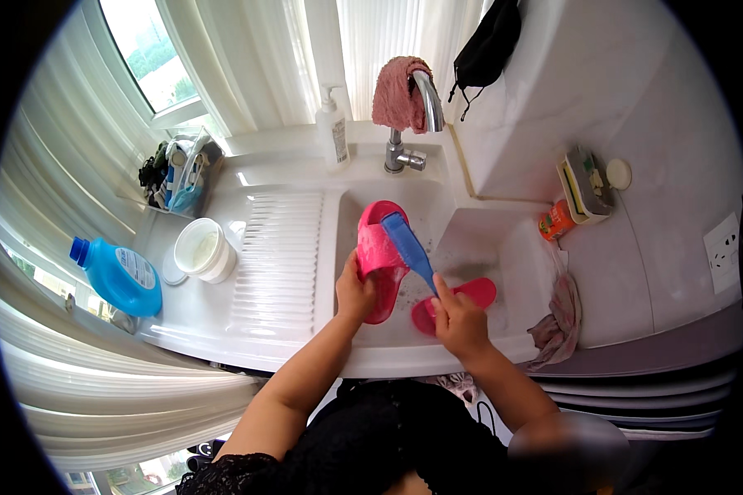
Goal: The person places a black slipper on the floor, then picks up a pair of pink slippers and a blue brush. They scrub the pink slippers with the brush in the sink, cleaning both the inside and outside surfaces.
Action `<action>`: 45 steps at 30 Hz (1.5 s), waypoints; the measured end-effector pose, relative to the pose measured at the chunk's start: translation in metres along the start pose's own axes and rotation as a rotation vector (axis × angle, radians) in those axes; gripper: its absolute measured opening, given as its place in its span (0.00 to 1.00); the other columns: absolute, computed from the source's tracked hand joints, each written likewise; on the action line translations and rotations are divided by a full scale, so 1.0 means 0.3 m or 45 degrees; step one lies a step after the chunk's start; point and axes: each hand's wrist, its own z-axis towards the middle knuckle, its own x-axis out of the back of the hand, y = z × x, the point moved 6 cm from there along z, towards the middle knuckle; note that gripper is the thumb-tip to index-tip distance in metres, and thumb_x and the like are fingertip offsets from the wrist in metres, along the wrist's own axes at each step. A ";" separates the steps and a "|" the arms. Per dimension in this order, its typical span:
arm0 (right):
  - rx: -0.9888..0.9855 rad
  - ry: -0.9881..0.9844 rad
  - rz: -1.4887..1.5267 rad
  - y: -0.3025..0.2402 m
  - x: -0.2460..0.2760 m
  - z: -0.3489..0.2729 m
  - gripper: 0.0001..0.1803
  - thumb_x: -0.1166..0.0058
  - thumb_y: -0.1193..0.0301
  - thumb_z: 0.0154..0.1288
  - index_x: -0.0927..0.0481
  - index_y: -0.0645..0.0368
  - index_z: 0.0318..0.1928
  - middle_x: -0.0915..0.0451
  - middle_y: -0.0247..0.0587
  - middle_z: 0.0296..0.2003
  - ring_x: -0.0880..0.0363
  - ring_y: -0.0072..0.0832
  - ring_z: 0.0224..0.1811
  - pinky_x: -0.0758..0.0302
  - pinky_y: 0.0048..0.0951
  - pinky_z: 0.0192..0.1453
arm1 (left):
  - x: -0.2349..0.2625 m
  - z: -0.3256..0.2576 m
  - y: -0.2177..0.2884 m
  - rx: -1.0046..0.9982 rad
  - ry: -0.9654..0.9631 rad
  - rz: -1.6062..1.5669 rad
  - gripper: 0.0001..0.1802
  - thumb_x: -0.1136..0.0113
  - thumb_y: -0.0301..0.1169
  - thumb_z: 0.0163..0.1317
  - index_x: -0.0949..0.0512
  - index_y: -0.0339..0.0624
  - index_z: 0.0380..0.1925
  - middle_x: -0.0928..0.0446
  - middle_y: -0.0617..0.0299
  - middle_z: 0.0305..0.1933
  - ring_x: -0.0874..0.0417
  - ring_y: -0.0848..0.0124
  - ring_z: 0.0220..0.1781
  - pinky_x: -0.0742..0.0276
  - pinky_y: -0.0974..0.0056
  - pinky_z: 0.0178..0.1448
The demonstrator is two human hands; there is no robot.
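My left hand (355,289) is closed on the side of a pink slipper (379,299), holding it tilted over the sink basin (352,216). White suds show on the slipper's strap. In my right hand (462,320) is the handle of a blue scrubbing brush (409,247). The brush head lies against the upper part of the slipper; its bristles are hidden beneath it. Down in the basin, partly behind my right hand, a second pink slipper (478,291) rests among grey, sudsy spots.
Left of the basin is a ribbed washboard (277,262), with a white tub (205,251) and a blue detergent bottle (122,276) beyond. A pump bottle (332,132) and a faucet (396,153) draped with a pink cloth (400,92) stand behind. A greyish cloth (559,318) hangs at the right edge.
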 end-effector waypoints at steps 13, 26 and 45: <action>-0.034 -0.135 0.272 -0.035 -0.065 0.013 0.26 0.48 0.74 0.62 0.29 0.52 0.62 0.24 0.50 0.32 0.23 0.47 0.30 0.27 0.40 0.35 | -0.052 0.025 -0.117 0.283 -0.163 -0.605 0.21 0.45 0.23 0.61 0.38 0.37 0.53 0.28 0.55 0.48 0.25 0.70 0.50 0.29 0.66 0.55; -0.092 -0.091 0.201 0.016 -0.050 0.037 0.24 0.47 0.74 0.62 0.26 0.50 0.60 0.26 0.48 0.26 0.25 0.44 0.27 0.27 0.39 0.32 | -0.029 0.048 -0.119 0.143 -0.058 -0.610 0.24 0.46 0.22 0.64 0.43 0.38 0.57 0.31 0.55 0.54 0.28 0.70 0.56 0.31 0.66 0.60; -0.032 -0.225 0.001 -0.074 -0.065 0.000 0.25 0.47 0.72 0.63 0.28 0.47 0.61 0.29 0.44 0.25 0.26 0.41 0.24 0.28 0.40 0.28 | -0.031 0.036 -0.116 0.234 -0.020 -0.799 0.23 0.47 0.21 0.64 0.43 0.39 0.56 0.30 0.54 0.53 0.26 0.70 0.53 0.29 0.67 0.57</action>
